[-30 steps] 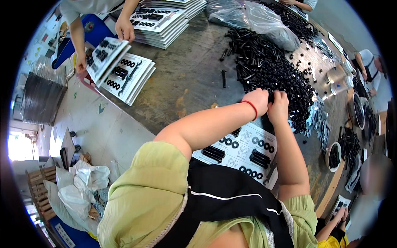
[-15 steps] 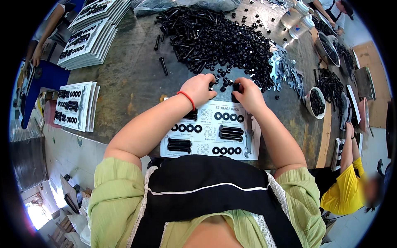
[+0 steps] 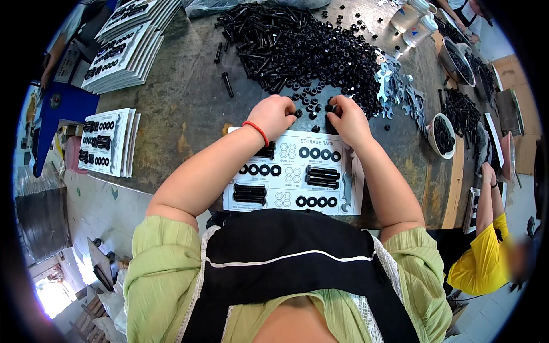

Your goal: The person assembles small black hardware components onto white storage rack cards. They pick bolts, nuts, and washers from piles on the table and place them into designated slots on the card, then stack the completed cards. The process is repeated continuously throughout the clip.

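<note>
A white printed card (image 3: 264, 186) lies on the table in front of me. It carries black bolts (image 3: 249, 193), black washers (image 3: 262, 170) and a silver open-end wrench (image 3: 347, 182); its printed hexagon outlines (image 3: 292, 175) are bare. Beyond the card's far edge, my left hand (image 3: 274, 116) is closed, with a black nut (image 3: 298, 113) at its fingertips. My right hand (image 3: 350, 120) pinches another small black nut (image 3: 329, 108) between thumb and forefinger. Several loose nuts (image 3: 312, 107) lie between the hands, at the near edge of a large pile of nuts (image 3: 320, 60).
Black bolts (image 3: 251, 34) heap at the far left of the pile, silver wrenches (image 3: 394, 86) at its right. Stacked filled cards (image 3: 123, 54) stand at left. A bowl of black parts (image 3: 441, 136) and plastic jars (image 3: 419, 31) are at right. A co-worker in yellow (image 3: 480, 260) works there.
My hands stay beyond the card, with their fingers shifted slightly among the nuts. The whole view has moved a little, so the card appears slightly higher.
</note>
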Tool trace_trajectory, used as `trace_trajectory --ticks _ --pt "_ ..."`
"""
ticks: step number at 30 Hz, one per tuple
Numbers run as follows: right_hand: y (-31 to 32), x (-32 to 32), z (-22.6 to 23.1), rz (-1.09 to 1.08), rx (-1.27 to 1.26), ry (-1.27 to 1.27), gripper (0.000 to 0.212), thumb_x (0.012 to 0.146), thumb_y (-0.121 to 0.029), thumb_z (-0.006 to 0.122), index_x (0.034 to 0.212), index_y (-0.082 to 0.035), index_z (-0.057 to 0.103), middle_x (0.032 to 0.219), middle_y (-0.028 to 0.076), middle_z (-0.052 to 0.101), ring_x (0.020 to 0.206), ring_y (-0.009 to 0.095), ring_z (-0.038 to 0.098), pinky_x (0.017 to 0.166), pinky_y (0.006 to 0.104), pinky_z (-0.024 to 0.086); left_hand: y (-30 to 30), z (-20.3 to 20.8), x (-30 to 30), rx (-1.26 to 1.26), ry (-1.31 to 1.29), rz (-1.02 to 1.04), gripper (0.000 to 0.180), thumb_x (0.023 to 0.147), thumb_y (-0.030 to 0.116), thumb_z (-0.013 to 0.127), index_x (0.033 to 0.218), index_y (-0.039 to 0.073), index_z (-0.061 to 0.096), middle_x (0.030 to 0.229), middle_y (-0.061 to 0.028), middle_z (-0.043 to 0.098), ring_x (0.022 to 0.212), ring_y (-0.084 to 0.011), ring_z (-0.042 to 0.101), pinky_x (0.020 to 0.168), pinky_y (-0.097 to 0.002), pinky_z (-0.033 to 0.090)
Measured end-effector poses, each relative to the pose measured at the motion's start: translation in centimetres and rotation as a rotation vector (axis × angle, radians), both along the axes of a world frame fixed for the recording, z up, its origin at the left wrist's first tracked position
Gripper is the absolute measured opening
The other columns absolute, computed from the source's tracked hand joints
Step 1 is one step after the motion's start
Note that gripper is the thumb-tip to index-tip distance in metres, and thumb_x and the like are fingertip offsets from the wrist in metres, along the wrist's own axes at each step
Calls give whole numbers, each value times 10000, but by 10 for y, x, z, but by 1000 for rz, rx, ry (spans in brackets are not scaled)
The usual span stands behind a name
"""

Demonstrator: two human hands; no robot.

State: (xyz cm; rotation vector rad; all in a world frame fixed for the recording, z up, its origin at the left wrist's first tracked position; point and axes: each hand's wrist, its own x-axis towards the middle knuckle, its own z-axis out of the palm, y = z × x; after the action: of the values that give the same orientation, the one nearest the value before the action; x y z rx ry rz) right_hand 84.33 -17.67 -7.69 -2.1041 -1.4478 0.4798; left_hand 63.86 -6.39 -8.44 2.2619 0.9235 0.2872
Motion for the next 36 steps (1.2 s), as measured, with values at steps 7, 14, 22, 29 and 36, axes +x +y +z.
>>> trace_trajectory --ticks 7,14,22,29,36 --pt "-3 -1 -4 45 -20 84 209 809 -123 705 989 -38 642 863 130 660 801 286 651 721 378 518 0 9 -3 -116 42 25 288 821 164 731 1078 46 679 869 -76 664 815 -229 644 768 -348 528" --pt "-12 -27 12 193 -220 107 267 809 -224 736 996 -44 680 889 124 698 822 281 673 737 389 534 -12 14 11 59 117 -17 234 839 236 718 1007 79 682 954 -83 658 876 -252 644 784 -366 526" --pt "-18 -34 7 258 -119 0 244 809 -193 717 1005 -53 679 956 110 664 855 289 662 755 387 533 -5 7 15 88 165 33 269 909 318 627 950 61 693 999 -126 680 936 -311 648 821 -409 520" --pt "-19 -7 6 97 -166 151 229 795 -138 720 997 -37 676 861 101 663 806 259 664 733 370 529 3 12 -7 -82 64 9 362 837 171 701 1170 43 644 885 -110 687 811 -270 662 752 -365 526" --pt "4 12 -1 153 -102 41 279 784 -85 728 1049 -35 657 817 116 658 776 275 652 714 376 523 -11 21 5 30 196 -9 439 757 280 787 1073 32 610 869 -144 683 853 -311 664 757 -396 523"
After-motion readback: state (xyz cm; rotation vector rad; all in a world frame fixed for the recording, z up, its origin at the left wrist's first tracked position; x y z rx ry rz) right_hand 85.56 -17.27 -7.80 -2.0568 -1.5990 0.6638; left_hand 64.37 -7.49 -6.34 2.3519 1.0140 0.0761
